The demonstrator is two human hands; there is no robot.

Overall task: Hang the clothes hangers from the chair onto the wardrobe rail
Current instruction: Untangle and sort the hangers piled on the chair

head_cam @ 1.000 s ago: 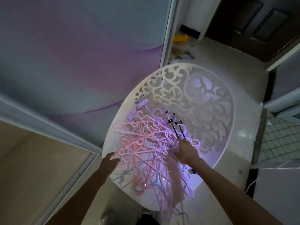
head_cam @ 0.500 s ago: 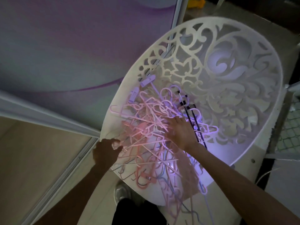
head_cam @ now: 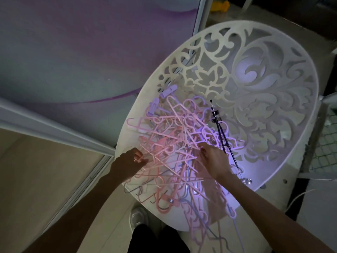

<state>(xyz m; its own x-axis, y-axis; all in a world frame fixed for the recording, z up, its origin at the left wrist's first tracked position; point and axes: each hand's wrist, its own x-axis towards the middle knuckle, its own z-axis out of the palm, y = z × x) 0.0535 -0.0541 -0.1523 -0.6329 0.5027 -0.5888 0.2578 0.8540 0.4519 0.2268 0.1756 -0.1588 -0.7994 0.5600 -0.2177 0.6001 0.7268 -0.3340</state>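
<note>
The room is dim, lit mostly by a cold violet-white glow at the centre of the view. From nine to twelve o'clock stands a large sliding door panel point(head_cam: 76, 52) printed with soft grey and purple waves, edged by a pale metal frame point(head_cam: 54, 132). At eight o'clock lies a beige panel point(head_cam: 36, 179) behind a floor track. A light tiled floor point(head_cam: 273, 19) spreads at one o'clock, with a yellow object point(head_cam: 219, 6) on it. At three o'clock shows a mesh-patterned surface point(head_cam: 326, 143).
</note>
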